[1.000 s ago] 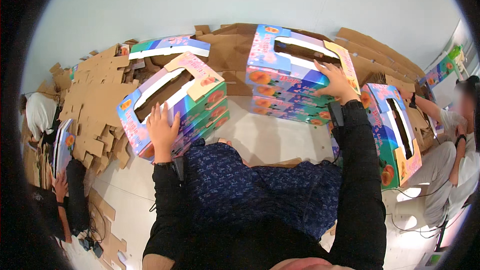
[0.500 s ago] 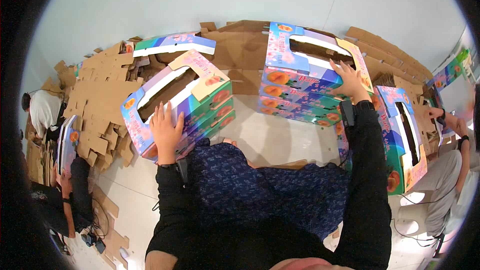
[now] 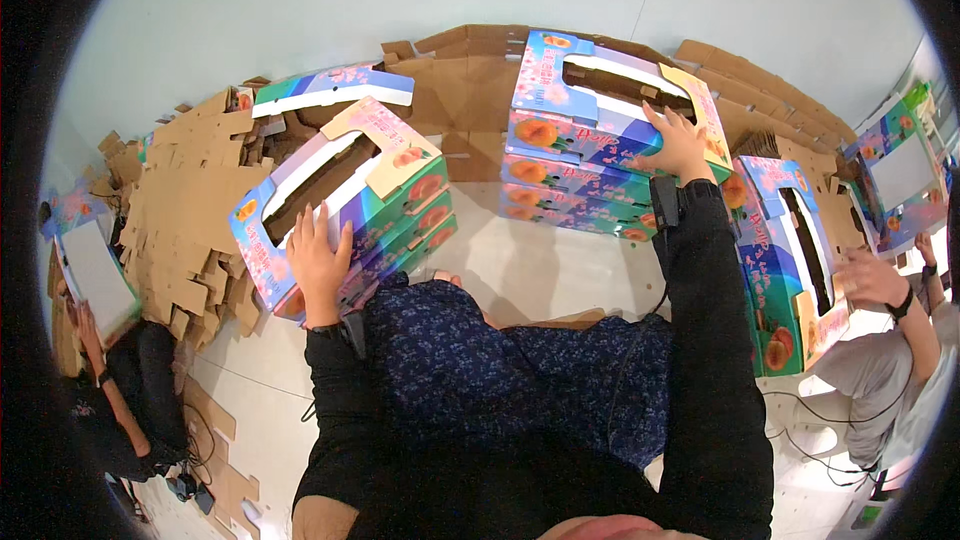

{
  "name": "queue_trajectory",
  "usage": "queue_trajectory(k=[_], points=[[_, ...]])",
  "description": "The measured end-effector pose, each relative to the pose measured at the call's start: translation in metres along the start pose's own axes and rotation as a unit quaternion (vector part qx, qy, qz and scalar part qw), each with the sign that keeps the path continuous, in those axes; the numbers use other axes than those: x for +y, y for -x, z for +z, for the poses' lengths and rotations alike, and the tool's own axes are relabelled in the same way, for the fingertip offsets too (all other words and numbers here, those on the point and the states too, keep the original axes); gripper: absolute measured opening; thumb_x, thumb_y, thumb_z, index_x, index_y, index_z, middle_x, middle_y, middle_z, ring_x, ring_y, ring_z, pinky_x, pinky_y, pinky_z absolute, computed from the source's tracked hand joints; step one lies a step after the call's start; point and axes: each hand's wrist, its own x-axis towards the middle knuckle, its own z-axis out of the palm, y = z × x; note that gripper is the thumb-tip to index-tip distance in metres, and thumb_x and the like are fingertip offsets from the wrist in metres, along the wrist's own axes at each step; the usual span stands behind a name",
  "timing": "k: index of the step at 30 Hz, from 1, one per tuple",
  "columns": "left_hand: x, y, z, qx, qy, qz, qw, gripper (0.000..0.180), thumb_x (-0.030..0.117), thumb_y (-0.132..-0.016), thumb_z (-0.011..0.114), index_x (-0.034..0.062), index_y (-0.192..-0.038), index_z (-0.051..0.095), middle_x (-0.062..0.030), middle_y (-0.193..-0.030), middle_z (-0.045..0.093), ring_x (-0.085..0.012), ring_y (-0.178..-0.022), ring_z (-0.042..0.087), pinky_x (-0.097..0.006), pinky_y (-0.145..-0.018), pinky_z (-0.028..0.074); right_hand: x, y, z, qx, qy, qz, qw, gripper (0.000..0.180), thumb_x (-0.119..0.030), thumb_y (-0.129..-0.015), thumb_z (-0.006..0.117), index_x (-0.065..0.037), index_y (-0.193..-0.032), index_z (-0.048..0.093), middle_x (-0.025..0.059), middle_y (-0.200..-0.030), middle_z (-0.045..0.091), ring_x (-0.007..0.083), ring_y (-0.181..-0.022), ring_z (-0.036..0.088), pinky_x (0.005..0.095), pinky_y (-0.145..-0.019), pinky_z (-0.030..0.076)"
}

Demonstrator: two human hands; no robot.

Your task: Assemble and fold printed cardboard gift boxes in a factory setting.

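Observation:
Colourful peach-printed cartons with long slots in their tops stand in two stacks before me. My left hand [image 3: 320, 260] lies fingers spread on the top of the left carton stack [image 3: 400, 230], beside the slot. On the right, the carton stack [image 3: 575, 175] is taller in view, with its cartons' printed sides facing me. My right hand [image 3: 678, 143] rests over the near edge of its top carton [image 3: 600, 135], fingers stretched toward the slot and thumb apart. Both hands touch cardboard, and neither is closed round anything.
Another carton [image 3: 785, 260] stands at right, beside a co-worker's hand [image 3: 875, 285]. Flattened brown cardboard [image 3: 185, 205] is heaped at left. A printed carton [image 3: 335, 90] lies behind the left stack. At far left a co-worker handles a white-faced panel [image 3: 98, 265]. Cables [image 3: 820, 450] trail at right.
The right stack's top carton sits slightly higher under my right hand. My left hand stays on its stack. The right co-worker's hand comes nearer the carton; the left co-worker's panel has turned.

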Motion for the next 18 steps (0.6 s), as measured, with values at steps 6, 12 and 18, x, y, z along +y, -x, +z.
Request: queue_trajectory(k=[6, 12, 18], points=[[-0.003, 0.001, 0.007, -0.016, -0.004, -0.001, 1.0, 0.057, 0.047, -0.089, 0.058, 0.0094, -0.132, 0.057, -0.0171, -0.139, 0.051, -0.0346, -0.13, 0.046, -0.047, -0.106, 0.034, 0.006, 0.0, 0.007, 0.015, 0.014, -0.006, 1.0, 0.121, -0.064, -0.048, 0.083, -0.04, -0.151, 0.024, 0.014, -0.154, 0.032, 0.0367, -0.143, 0.028, 0.0684, -0.11, 0.016], [-0.004, -0.001, 0.007, -0.008, 0.009, -0.005, 1.0, 0.057, 0.047, -0.089, 0.057, 0.0087, -0.132, 0.057, -0.0178, -0.139, 0.051, -0.0352, -0.13, 0.046, -0.049, -0.106, 0.033, -0.002, 0.005, -0.002, -0.001, 0.062, -0.01, 0.998, 0.126, -0.057, -0.048, 0.086, -0.039, -0.152, 0.018, 0.0123, -0.152, 0.035, 0.0359, -0.141, 0.031, 0.0674, -0.109, 0.02], [-0.002, -0.001, 0.01, -0.007, 0.023, -0.002, 1.0, 0.059, 0.048, -0.089, 0.057, 0.0072, -0.131, 0.057, -0.0193, -0.139, 0.051, -0.0364, -0.131, 0.044, -0.05, -0.106, 0.033, 0.002, 0.017, -0.003, 0.061, 0.106, -0.038, 0.992, 0.128, -0.045, -0.048, 0.09, -0.023, -0.153, 0.019, 0.0206, -0.143, 0.041, 0.0407, -0.138, 0.031, 0.0588, -0.114, 0.018]])
